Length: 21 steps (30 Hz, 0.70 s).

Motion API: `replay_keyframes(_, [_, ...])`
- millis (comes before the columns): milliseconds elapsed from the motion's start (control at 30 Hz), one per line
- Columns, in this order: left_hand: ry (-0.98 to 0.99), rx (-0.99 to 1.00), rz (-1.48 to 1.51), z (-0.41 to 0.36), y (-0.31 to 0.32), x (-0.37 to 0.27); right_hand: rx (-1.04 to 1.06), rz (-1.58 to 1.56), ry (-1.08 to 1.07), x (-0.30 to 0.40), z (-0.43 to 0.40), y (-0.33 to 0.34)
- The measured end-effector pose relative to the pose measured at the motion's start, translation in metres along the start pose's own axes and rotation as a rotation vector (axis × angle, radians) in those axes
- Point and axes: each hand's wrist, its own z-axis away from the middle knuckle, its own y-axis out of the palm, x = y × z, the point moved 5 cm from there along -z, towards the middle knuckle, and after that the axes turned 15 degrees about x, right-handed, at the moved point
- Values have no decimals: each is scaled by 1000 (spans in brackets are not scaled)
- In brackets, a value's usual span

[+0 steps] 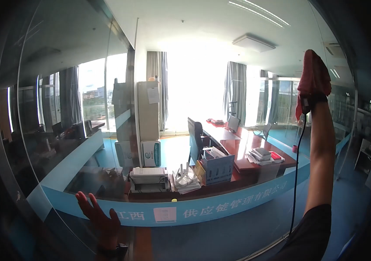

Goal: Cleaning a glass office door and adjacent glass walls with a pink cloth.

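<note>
A dark red cloth (pixel 314 70) covers my right hand (pixel 318 98), which is raised high at the right with the arm stretched out. The cloth lies in front of a glass partition (pixel 205 213), seemingly pressed to it. Its folds hide my fingers, and a loose end hangs below the wrist. A dark band with a small device and a black cable (pixel 298 169) is at that wrist. Low on the left, my left hand (pixel 102 215) is up with its fingers spread and nothing in it, near the glass; whether it touches cannot be told. It also wears a dark wristband.
A blue strip with writing (pixel 237 205) crosses the glass. Behind the pane stand a printer (pixel 149 179), stacked papers (pixel 185 179), a blue file box (pixel 218 168), a reddish desk (pixel 247 143), an office chair (pixel 195 137) and a tall cabinet (pixel 148 114). Another glass panel (pixel 68 114) angles off left.
</note>
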Motion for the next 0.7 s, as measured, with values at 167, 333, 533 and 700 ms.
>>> replay_keyframes(167, [24,133,57,0,-1,5,-19,-177,40,38,-98,-190])
replay_keyframes(333, [73,101,145,7,9,9,2,-415,-13,47,-115,-439])
replay_keyframes(533, [65,36,176,10,19,12,-400,-1417,-326,119,-109,-644])
replay_keyframes(700, [50,108,214,11,11,20,-954,-1388,-595,46,3,-726])
